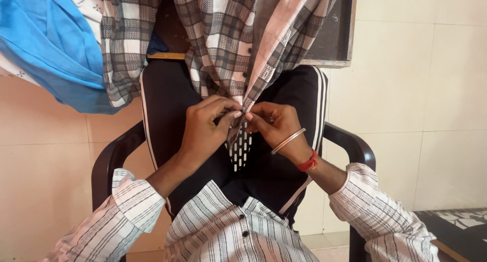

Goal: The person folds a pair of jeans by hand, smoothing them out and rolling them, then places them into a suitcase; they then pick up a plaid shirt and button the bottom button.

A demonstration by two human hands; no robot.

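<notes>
Hands met at centre: left hand (208, 127) & right hand (271, 124) both pinched the checked shirt (228, 44) front edge, which hung over a dark chair (167, 105). Looked like buttoning step underway; next move prob. needs button lined w/ hole.

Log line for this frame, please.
left hand: pinching checked shirt front edge | right hand: pinching same edge | behind: dark plastic chair
</notes>
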